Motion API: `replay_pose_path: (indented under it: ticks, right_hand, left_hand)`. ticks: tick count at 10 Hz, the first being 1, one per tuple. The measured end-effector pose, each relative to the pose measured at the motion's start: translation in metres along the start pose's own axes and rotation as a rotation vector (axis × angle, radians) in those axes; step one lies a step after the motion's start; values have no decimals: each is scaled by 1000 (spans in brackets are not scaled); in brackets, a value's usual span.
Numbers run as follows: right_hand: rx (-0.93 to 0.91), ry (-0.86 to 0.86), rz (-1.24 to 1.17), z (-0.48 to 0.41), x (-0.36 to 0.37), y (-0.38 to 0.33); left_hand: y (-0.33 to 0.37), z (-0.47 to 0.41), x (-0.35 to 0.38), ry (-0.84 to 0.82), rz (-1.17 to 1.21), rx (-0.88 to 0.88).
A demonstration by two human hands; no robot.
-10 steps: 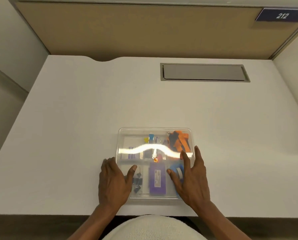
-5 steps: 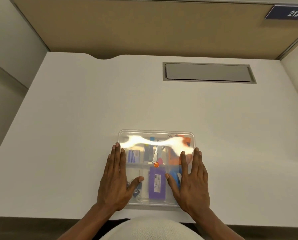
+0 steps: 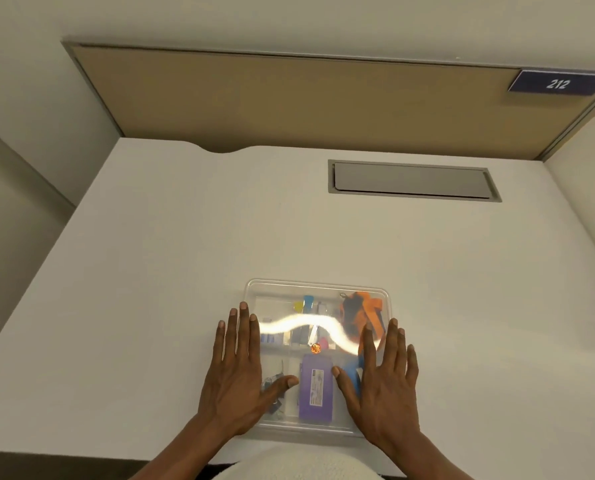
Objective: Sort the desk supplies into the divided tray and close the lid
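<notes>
Tray [image 3: 318, 287] long axis apparently left-right, lid on.

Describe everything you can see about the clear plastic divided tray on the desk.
The clear plastic divided tray is a rounded-corner rectangle lying flat near the front edge of the white desk. Its transparent lid is on, catching a wavy streak of glare. Through it show compartments holding a purple box, orange and dark clips, a blue item, and small coloured pieces. The left hand and right hand lie flat, fingers spread, on its left and right sides.
</notes>
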State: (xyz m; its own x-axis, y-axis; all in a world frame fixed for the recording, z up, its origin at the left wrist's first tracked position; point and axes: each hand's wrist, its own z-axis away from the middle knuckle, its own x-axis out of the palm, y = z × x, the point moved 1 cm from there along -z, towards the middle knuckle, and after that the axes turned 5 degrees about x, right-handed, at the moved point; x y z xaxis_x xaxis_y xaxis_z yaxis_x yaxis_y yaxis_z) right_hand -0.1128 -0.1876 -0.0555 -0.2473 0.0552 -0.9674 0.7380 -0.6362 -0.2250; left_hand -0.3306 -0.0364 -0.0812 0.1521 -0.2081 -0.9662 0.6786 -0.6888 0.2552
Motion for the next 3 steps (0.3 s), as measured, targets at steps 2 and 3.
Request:
replay_pose_path:
  ticks: [2,3]
  right_hand:
    - [42,-31,-101,-18,-39,-12]
    - [-5,4,-198,-28,-59,-17]
  left_hand:
    - [3,-8,-26,83,-53,20]
    - [1,-24,-39,145,-85,80]
